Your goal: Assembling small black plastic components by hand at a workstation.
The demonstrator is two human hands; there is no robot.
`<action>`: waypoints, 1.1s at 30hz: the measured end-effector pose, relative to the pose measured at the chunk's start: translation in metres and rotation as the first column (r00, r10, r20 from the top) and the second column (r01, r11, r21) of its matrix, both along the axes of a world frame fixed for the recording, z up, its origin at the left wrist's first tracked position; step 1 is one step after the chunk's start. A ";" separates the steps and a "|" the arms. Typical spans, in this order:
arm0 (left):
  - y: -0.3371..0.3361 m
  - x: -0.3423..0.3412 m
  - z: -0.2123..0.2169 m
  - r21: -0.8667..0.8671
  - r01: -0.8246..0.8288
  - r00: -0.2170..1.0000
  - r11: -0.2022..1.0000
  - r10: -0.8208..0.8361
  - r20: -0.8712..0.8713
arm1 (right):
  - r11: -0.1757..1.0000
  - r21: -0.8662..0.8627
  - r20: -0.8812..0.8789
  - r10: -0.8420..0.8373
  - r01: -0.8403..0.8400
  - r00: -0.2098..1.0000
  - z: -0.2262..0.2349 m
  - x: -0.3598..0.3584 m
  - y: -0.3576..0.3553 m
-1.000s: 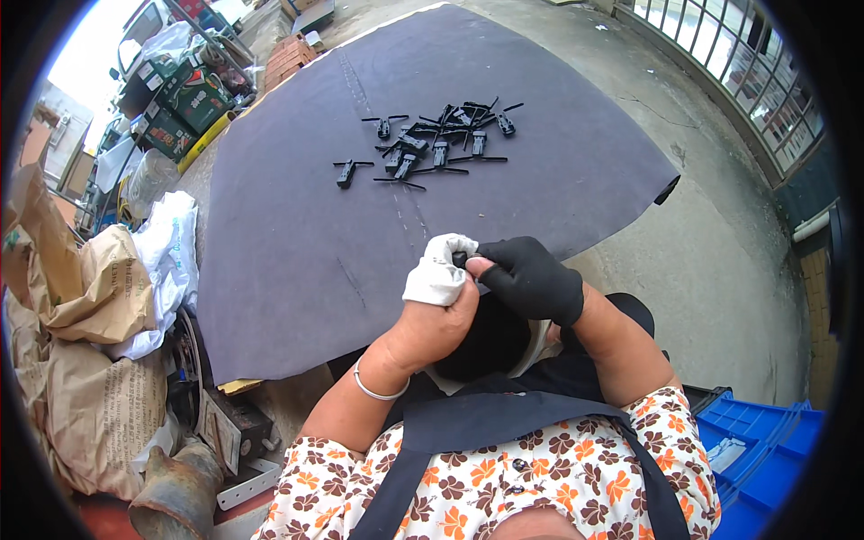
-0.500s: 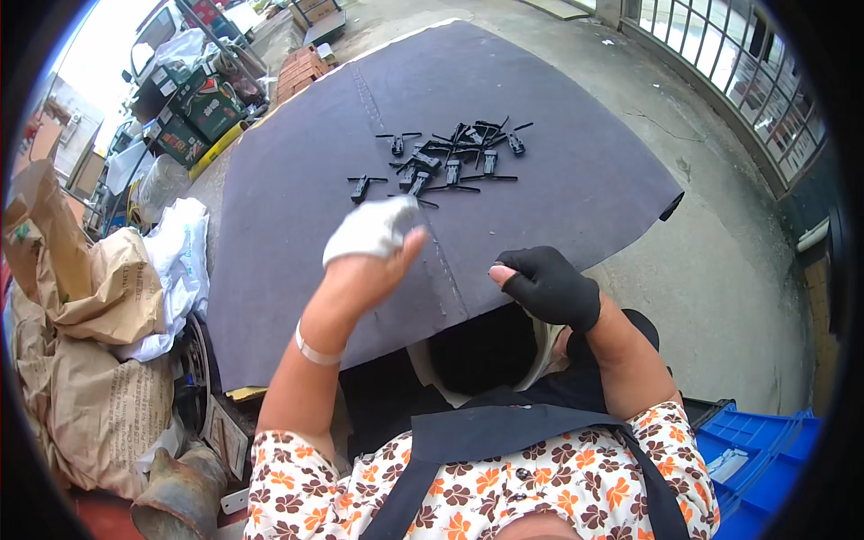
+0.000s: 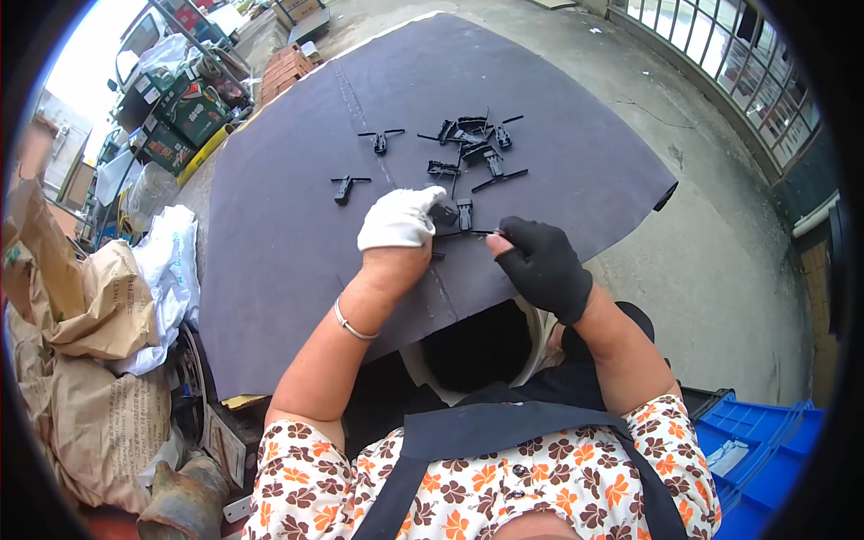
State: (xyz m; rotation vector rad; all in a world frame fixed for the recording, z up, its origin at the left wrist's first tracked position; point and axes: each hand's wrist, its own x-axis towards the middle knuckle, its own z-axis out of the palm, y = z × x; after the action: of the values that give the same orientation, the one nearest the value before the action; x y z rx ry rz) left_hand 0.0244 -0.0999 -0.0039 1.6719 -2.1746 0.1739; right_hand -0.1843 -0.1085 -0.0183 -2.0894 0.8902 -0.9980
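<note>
Several small black T-shaped plastic parts, each a blocky body with a thin crossbar, lie on the dark table. My left hand, in a white fingerless glove, is closed around one black plastic part at the near side of the pile. Right beside it stands another T-shaped part, its crossbar toward me. My right hand, in a black fingerless glove, pinches at the right end of that crossbar; the fingertips partly hide the contact. Two separate parts, one upper and one lower, lie to the left.
A tangled heap of the same parts lies farther back. Brown paper sacks and a white plastic bag crowd the left side. Below the table's near edge is a dark round opening. Blue plastic crates stand at lower right.
My left hand has come down and right to the parts and closed on one. Some parts have been pulled toward me and spread from the heap. My right hand has moved slightly up to the crossbar.
</note>
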 end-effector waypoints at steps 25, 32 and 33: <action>0.095 -0.011 0.023 0.414 0.479 -0.012 0.774 0.477 -0.879 | 0.828 0.105 0.110 0.541 -0.551 0.834 0.010 -0.001 0.007; 0.094 -0.029 0.011 0.370 0.319 0.132 0.873 0.345 -0.929 | 0.954 -0.077 0.118 0.299 -0.291 0.947 0.016 0.006 0.020; 0.094 -0.035 0.008 0.321 0.232 0.190 0.918 0.280 -0.941 | 0.941 -0.156 0.129 0.322 -0.301 0.938 0.014 0.009 0.026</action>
State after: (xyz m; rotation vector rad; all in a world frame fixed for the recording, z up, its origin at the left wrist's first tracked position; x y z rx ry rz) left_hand -0.0107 -0.0059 0.0039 1.2851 -1.0953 -1.1676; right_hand -0.1757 -0.0824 -0.0043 -2.1452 0.4054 -1.0506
